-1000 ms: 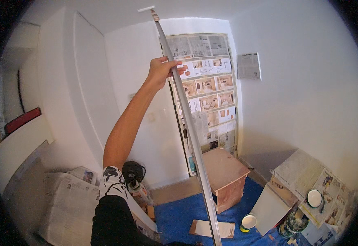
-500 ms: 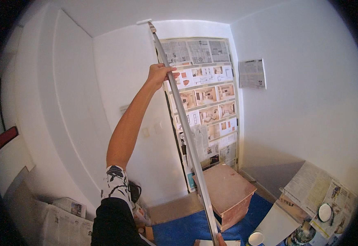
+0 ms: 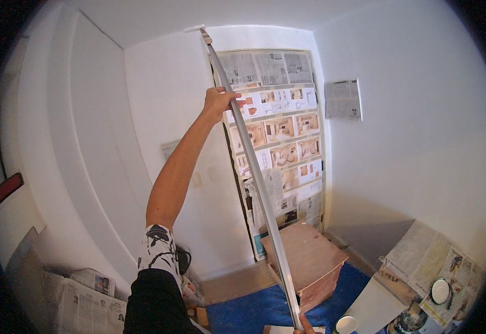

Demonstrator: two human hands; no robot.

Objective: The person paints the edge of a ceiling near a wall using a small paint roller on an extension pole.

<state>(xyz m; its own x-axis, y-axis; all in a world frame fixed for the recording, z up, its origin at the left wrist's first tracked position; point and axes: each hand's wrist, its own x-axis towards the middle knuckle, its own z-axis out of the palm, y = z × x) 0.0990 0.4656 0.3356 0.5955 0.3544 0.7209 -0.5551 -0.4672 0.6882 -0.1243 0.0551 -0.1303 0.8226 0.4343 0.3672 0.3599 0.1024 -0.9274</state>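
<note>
A long silver pole [image 3: 258, 181] runs up at a slant from the lower edge to the top of the far wall. At its upper end a white paint roller [image 3: 195, 28] lies against the wall close under the ceiling, with a tan, striped piece below it on the pole. With my left arm stretched up, my left hand [image 3: 219, 104] is closed around the upper part of the pole. My right hand [image 3: 305, 324] grips its lower end and is partly cut off by the picture's lower edge.
Newspaper and magazine sheets cover the door [image 3: 279, 128]. A worn reddish-brown cabinet [image 3: 304, 250] stands before it on a blue floor sheet [image 3: 243, 303]. Paint containers [image 3: 440, 290] and newspapers [image 3: 421, 253] lie at the lower right. More newspaper [image 3: 95, 306] covers things at the lower left.
My right hand and the pole's lower end have come slightly farther up into view. My left hand has shifted a little to the right; the roller has barely moved.
</note>
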